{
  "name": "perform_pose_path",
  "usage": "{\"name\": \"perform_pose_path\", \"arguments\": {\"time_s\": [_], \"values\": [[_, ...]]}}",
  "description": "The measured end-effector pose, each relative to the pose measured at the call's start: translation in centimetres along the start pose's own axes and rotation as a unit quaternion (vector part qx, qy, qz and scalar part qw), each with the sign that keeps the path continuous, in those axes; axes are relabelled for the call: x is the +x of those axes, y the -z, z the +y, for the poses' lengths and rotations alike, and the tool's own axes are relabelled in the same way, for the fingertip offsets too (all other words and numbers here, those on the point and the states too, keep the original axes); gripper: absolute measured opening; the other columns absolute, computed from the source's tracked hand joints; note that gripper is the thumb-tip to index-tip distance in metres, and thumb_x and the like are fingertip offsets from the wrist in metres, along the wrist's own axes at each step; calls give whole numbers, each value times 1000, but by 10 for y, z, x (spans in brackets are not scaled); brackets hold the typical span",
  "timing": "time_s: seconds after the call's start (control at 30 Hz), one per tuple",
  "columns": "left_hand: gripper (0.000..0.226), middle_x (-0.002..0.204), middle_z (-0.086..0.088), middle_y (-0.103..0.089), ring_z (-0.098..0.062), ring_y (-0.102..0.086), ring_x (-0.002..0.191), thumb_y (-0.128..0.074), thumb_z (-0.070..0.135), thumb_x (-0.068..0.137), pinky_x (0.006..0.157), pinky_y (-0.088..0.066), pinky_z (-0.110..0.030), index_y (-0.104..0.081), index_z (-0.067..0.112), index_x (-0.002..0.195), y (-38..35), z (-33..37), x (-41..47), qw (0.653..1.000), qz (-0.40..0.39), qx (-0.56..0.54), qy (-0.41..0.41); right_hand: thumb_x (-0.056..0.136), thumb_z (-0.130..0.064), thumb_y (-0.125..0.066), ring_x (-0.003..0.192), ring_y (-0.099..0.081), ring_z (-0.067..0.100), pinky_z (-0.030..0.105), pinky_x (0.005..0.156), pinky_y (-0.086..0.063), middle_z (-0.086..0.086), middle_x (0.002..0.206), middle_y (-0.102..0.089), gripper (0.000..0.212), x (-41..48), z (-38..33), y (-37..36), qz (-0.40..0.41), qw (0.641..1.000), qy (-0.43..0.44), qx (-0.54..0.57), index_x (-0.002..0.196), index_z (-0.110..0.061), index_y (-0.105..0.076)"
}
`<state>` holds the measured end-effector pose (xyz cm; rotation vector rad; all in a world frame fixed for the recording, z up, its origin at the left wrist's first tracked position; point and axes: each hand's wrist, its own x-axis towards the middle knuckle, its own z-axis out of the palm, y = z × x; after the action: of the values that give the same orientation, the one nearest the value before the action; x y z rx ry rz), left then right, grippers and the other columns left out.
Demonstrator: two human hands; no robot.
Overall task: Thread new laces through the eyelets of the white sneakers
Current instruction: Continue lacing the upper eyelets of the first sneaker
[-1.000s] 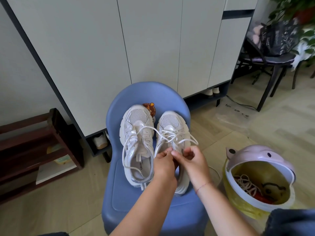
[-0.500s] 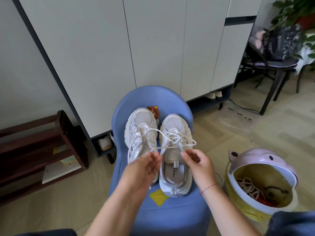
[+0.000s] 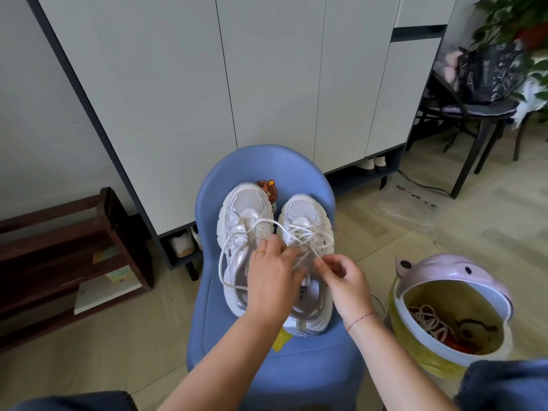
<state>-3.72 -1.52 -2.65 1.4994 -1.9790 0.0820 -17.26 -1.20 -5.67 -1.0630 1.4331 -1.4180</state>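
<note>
Left hand (image 3: 272, 275) and right hand (image 3: 347, 280) each pinch the lace (image 3: 303, 258) over the right-of-frame sneaker (image 3: 304, 212); it runs lengthwise up-frame from both hands, toe farthest.

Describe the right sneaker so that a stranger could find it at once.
Find the blue chair before the white cabinet; two white sneakers lie on it. It is the right sneaker, nearest the pink-lidded bin, with the right hand pinching a lace over it.

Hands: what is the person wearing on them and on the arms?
The left hand wears a thin gold ring; the right hand has a thin red string bracelet at the wrist. Forearms bare: no sleeves, gloves or watch.
</note>
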Motion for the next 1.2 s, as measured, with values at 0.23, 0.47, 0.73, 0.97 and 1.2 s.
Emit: {"name": "perform_pose_path", "arguments": {"time_s": [0.23,0.47,0.73,0.97,1.2], "values": [[18,67,-2,-49,-24,-52,57,-85,20,62,50,-40,-31,-67,19,58,-13,7,12,999,-5,36,18,86,-25,-66,75,-60,2,5,64,-43,-3,84,-67,6,-2,-2,3,-7,999,27,-41,86,-20,-64],[8,80,9,-53,4,-53,70,-67,25,88,63,-35,-8,-72,22,83,21,-12,0,929,67,-241,271,85,-31,-66,75,-60,-1,10,66,-44,-4,84,-68,13,-3,-1,2,-10,998,29,-56,88,-18,-64],[10,87,6,-65,-3,-59,74,-68,30,86,65,-40,-9,-70,32,76,78,-26,-2,914,100,-270,287,85,-29,-67,82,-61,7,16,71,-46,-4,87,-67,9,-5,-4,-1,-4,1000,3,-31,88,-21,-63],[16,77,8,-62,-2,-52,68,-65,41,85,64,-39,-16,-71,28,77,74,-22,0,940,-3,-263,219,82,-21,-72,74,-58,7,6,61,-45,1,83,-64,18,-6,-8,-3,-2,1000,-26,-3,95,-12,-64],[36,106,3,-60,-14,-53,97,-69,39,84,75,-37,-26,-62,17,113,44,-71,-15,923,-12,-170,346,87,-11,-63,75,-58,10,13,68,-45,0,83,-65,10,-9,-5,0,-8,1000,-19,-9,90,-21,-64]]}}
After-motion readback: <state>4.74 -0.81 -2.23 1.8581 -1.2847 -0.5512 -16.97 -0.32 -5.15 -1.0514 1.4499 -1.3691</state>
